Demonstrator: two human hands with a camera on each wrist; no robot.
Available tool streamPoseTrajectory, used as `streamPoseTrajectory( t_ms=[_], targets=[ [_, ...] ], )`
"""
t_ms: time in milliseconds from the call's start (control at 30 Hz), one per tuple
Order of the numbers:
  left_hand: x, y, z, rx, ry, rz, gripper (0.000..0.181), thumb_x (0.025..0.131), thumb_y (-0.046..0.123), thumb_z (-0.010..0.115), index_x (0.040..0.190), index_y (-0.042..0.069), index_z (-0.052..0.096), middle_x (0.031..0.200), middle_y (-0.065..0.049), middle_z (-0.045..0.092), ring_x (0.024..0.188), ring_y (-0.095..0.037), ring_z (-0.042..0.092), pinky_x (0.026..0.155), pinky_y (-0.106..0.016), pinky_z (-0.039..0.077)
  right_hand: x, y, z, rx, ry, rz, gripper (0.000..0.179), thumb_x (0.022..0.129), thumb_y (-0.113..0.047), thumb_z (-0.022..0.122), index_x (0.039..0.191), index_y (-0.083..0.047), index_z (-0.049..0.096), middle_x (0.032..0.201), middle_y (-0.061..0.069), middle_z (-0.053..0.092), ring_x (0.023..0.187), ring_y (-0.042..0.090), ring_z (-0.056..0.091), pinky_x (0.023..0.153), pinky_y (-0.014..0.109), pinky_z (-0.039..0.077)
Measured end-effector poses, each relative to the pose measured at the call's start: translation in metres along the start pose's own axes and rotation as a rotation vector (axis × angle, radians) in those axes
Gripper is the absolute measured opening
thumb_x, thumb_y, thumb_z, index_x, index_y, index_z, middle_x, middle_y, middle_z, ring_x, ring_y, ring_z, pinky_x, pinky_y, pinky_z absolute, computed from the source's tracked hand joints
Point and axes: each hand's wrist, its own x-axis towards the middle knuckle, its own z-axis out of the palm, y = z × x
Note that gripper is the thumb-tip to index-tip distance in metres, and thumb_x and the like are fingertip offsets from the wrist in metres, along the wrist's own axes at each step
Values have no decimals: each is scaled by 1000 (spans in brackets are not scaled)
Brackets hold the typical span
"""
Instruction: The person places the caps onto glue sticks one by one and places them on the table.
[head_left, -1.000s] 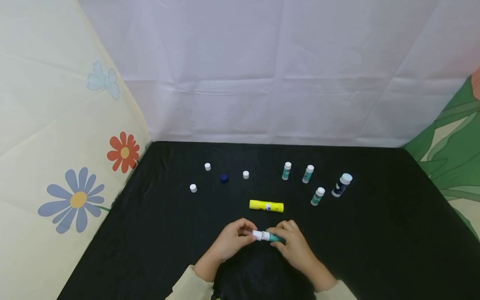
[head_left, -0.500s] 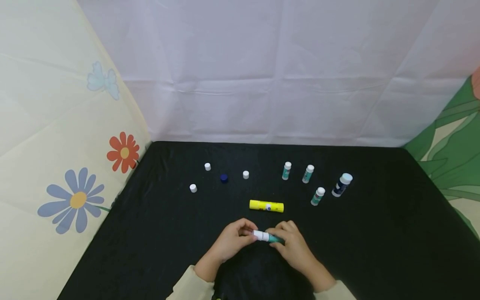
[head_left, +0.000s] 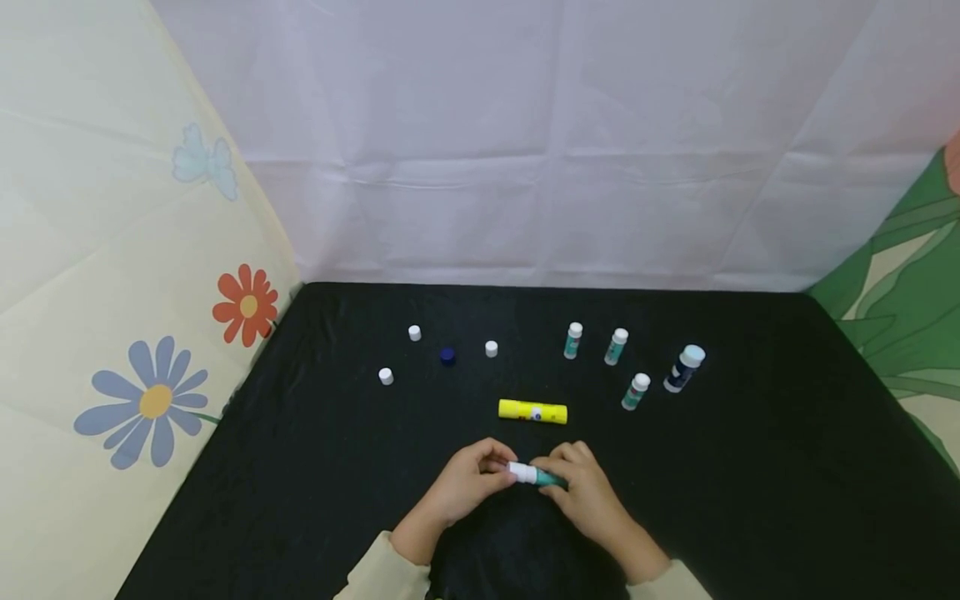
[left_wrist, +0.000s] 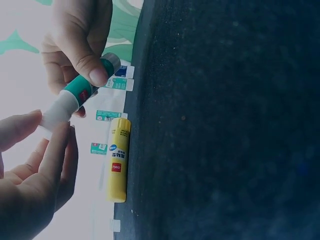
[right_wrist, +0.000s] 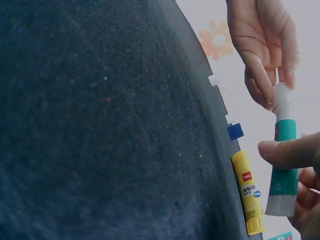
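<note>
Near the table's front edge, my left hand (head_left: 474, 479) pinches the white cap (head_left: 516, 472) between thumb and fingers. My right hand (head_left: 588, 493) grips the green barrel of a glue stick (head_left: 551, 479), thumb on one side and fingers on the other. The cap sits over the stick's white neck, in line with the barrel. In the right wrist view the glue stick (right_wrist: 285, 172) shows its grey base below the thumb. Just beyond both hands, a yellow glue stick (head_left: 532, 412) lies on its side.
White caps (head_left: 386, 377) and a dark blue cap (head_left: 447, 357) lie at the back left of the black table (head_left: 750, 467). Several green glue sticks (head_left: 635, 392) and a larger navy glue stick (head_left: 684, 369) stand upright at the back right. White cloth (head_left: 540, 167) hangs behind.
A gap between the white cap and the green stick's neck has closed as the cap slid rightward onto it. Both hands stay almost in place; the other things have not moved.
</note>
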Motion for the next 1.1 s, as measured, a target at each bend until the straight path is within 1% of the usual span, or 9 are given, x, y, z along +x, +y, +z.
streamPoseTrajectory(
  t_ms=[100, 200, 333, 433, 533, 633, 800, 967, 1100],
  targets=[
    [-2, 6, 0, 8, -3, 2, 13, 79, -3, 57, 92, -6, 54, 84, -9, 57, 73, -14, 52, 62, -19, 43, 0, 0, 0, -8, -2, 3, 34, 52, 3, 77, 82, -9, 67, 75, -9, 48, 70, 5, 36, 57, 20, 36],
    [0, 0, 1, 11, 3, 1, 13, 80, -2, 57, 92, -4, 55, 85, -8, 57, 73, -12, 52, 62, -19, 43, 1, -1, -1, -17, -7, 7, 34, 52, 3, 77, 82, -9, 67, 75, -9, 48, 70, 6, 36, 57, 20, 36],
    [4, -14, 2, 31, 18, 2, 13, 79, 2, 60, 92, 1, 56, 85, -4, 57, 73, -9, 53, 62, -20, 44, 1, -1, -1, -27, -13, 15, 34, 52, 3, 77, 82, -9, 67, 75, -9, 48, 70, 5, 36, 57, 20, 35],
    [6, -18, 3, 51, 25, 12, 13, 79, 3, 60, 91, 2, 56, 84, -2, 57, 73, -9, 53, 62, -20, 44, 1, -2, -1, -30, -17, 19, 34, 53, 3, 77, 82, -9, 67, 75, -9, 48, 70, 5, 35, 57, 19, 35],
    [6, -19, 4, 66, 30, 25, 13, 79, 4, 61, 90, 2, 56, 84, -2, 57, 74, -9, 54, 62, -21, 44, 1, -2, -1, -34, -20, 22, 33, 53, 3, 77, 83, -9, 67, 75, -9, 48, 70, 5, 35, 57, 19, 36],
    [7, -18, 4, 75, 30, 26, 12, 79, 4, 60, 90, 2, 56, 85, -2, 57, 75, -10, 54, 63, -20, 44, 2, -3, -1, -45, -28, 31, 33, 53, 2, 77, 83, -9, 67, 75, -10, 47, 70, 5, 35, 57, 20, 36],
    [6, -15, 4, 81, 29, 6, 12, 79, 4, 60, 90, 3, 56, 86, -2, 56, 76, -10, 54, 63, -21, 44, 3, -4, -1, -60, -46, 44, 33, 54, 2, 77, 83, -10, 67, 75, -10, 46, 71, 6, 36, 58, 20, 36],
    [5, -14, 4, 75, 30, -2, 12, 79, 4, 60, 90, 3, 56, 86, -2, 56, 76, -10, 53, 63, -21, 44, 4, -6, -2, -63, -48, 46, 33, 54, 2, 76, 83, -10, 67, 75, -10, 46, 71, 6, 36, 58, 20, 36],
    [1, -1, 5, 64, 26, -6, 11, 80, 0, 58, 90, 1, 56, 86, -4, 56, 75, -11, 53, 63, -21, 44, 4, -8, -3, -62, -49, 56, 33, 54, 3, 76, 83, -10, 67, 76, -10, 47, 71, 6, 36, 58, 20, 36]
  ],
)
